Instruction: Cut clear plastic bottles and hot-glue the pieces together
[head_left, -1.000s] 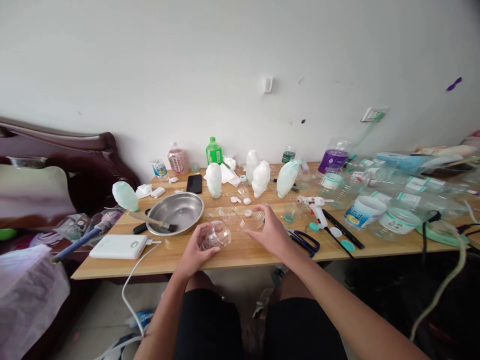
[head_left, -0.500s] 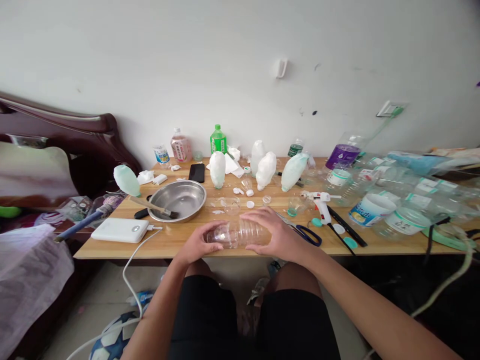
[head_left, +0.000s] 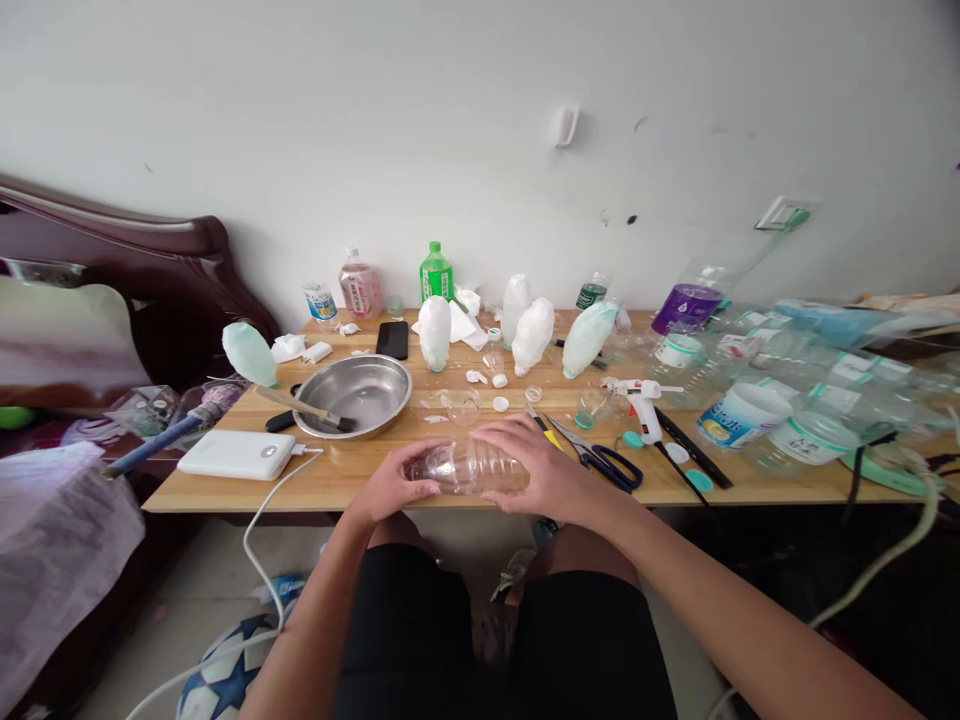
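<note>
A clear ribbed plastic bottle lies sideways between my hands at the table's front edge. My left hand grips its left end, thumb in front and fingers behind. Around its right end my right hand is wrapped, covering that end. Just right of my right hand lie dark-handled scissors and a yellow cutter, partly hidden by the hand. Behind the bottle are clear plastic scraps and a white cap.
A metal basin with a brush and a white power bank stand left. Several paper-covered shapes stand behind. A glue gun, a white-blue tub and several clear bottles crowd the right.
My right hand has moved slightly left along with the bottle's right end, and the two ends of the bottle sit a little closer. The yellow cutter shows more now.
</note>
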